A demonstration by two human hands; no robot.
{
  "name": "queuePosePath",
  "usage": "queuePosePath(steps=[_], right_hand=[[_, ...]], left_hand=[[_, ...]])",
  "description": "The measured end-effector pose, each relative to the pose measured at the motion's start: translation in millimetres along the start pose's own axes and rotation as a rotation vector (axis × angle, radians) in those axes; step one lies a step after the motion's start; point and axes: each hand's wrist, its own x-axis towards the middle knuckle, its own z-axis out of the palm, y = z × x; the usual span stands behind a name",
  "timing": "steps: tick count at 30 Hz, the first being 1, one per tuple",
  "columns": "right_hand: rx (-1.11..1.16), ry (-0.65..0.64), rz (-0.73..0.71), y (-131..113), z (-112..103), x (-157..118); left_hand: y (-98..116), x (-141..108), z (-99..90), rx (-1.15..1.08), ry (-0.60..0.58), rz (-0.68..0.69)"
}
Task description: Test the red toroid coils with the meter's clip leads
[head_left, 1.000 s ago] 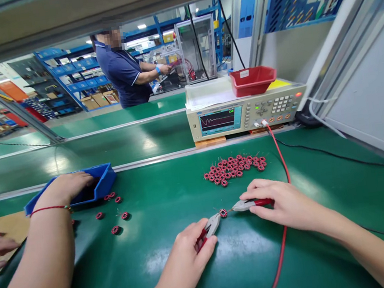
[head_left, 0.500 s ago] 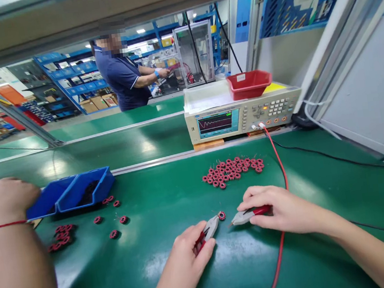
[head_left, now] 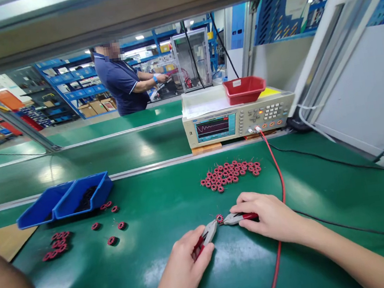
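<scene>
Sitting side by side on the green counter (head_left: 156, 196): two blue bins, open-topped plastic. Right bin (head_left: 102, 189) has a dark heap in it; left bin (head_left: 34, 214) shows a bit of dark stuff at its low edge. Red tray (head_left: 245, 92) is on the tester (head_left: 240, 118), contents hidden by its wall. Screen shows a decaying wave plus red "NG".

Coil (head_left: 219, 219) is a small ring, red winding in segments, dark between. It's between the two clip noses, in front of the coil pile (head_left: 231, 175); thin wire ends stick up there.

Left hand (head_left: 189, 257): fingers closed round left clip (head_left: 210, 231), metal nose, red grips, tip at coil's left side. Right hand (head_left: 265, 214): fingers pinching right clip (head_left: 233, 219), nose just beside coil; can't tell if it's on a lead.
</scene>
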Motion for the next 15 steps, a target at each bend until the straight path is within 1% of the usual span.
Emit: queuePosePath(steps=[8, 11, 13, 15], right_hand=[[-0.009, 0.005, 0.017, -2, 0, 0], [0.032, -0.014, 0.008, 1, -3, 0], [0.066, -0.031, 0.009, 4, -6, -1], [0.057, -0.018, 0.059, 8, -8, -1]], left_hand=[[2, 0, 0.7, 0.022, 0.022, 0.010], [3, -1, 0.6, 0.038, 0.034, 0.011], [-1, -5, -2.4, 0.045, 0.053, 0.004], [-11, -13, -9.3, 0.061, 0.094, -0.017]])
